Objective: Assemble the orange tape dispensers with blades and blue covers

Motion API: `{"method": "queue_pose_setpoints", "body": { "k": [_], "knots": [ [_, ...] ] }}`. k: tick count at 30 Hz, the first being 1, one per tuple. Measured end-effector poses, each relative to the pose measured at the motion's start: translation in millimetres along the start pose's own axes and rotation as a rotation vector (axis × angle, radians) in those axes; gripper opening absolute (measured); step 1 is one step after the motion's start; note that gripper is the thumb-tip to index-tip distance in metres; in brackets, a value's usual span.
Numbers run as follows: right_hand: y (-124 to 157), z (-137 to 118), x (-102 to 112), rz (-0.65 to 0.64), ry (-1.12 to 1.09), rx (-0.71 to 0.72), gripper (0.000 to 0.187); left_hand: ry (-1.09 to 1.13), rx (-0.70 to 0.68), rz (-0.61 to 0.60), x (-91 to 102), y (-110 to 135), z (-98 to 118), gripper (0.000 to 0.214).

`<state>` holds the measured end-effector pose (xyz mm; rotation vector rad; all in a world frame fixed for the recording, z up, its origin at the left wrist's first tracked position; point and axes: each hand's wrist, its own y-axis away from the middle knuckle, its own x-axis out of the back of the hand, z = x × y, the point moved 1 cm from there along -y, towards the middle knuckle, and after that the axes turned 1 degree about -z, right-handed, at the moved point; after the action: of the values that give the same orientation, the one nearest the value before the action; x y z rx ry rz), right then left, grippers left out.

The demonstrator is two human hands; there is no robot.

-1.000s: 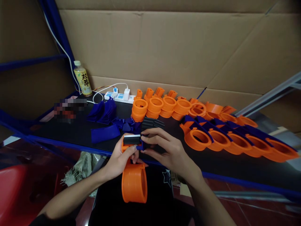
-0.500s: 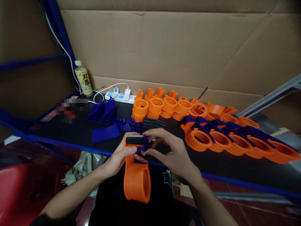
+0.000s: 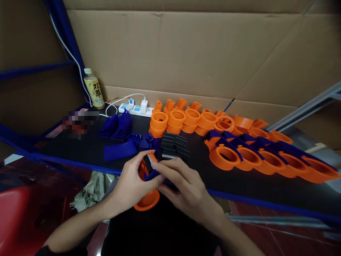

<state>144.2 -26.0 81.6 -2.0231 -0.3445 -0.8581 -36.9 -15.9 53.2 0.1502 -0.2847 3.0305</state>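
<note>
My left hand (image 3: 128, 186) is closed around an orange tape dispenser (image 3: 147, 202), thumb on one side and fingers on the other. The dispenser's ring hangs below both hands, partly hidden. At its upper end sits a black piece (image 3: 147, 164) with a pale strip beside it. A small blue plastic part (image 3: 152, 174) lies against this end, between the two hands. My right hand (image 3: 186, 188) is closed on the blue part from the right, fingers pressing near the upper end; the hands cover much of the contact.
Behind my hands lie black strips (image 3: 174, 144), small blue parts (image 3: 145, 141) and curved blue plates (image 3: 119, 151). Orange dispensers (image 3: 177, 121) stand at the back; several with blue parts (image 3: 247, 158) line the right. A bottle (image 3: 94, 89) and power strip (image 3: 137, 109) are farther back.
The tape dispenser has turned and tilted, its ring now lower behind my hands. My right hand has moved left over its upper end, and my left thumb has shifted onto the blue part.
</note>
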Motion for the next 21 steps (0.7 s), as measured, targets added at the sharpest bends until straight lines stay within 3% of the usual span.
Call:
{"method": "queue_pose_setpoints", "body": {
  "k": [5, 8, 11, 14, 17, 21],
  "knots": [
    [-6, 7, 6, 0.032, -0.229, -0.148, 0.065, 0.028, -0.009, -0.072, 3.5, 2, 4, 0.050],
    [-17, 29, 8, 0.095, -0.351, -0.247, 0.042, 0.047, -0.005, -0.106, 5.1, 3, 5, 0.047],
    [-36, 50, 2, 0.065, -0.297, -0.295, 0.029, 0.086, 0.016, -0.157, 6.8, 4, 5, 0.046],
    [-60, 63, -16, -0.096, -0.161, -0.213, 0.027, 0.166, 0.068, -0.301, 7.7, 8, 6, 0.048],
    [-80, 65, -44, -0.330, -0.007, -0.029, 0.028, 0.244, 0.111, -0.483, 6.3, 13, 10, 0.048],
    [-93, 59, -82, -0.620, 0.284, 0.143, 0.024, 0.264, 0.098, -0.551, 3.2, 15, 13, 0.054]
  ]
}}
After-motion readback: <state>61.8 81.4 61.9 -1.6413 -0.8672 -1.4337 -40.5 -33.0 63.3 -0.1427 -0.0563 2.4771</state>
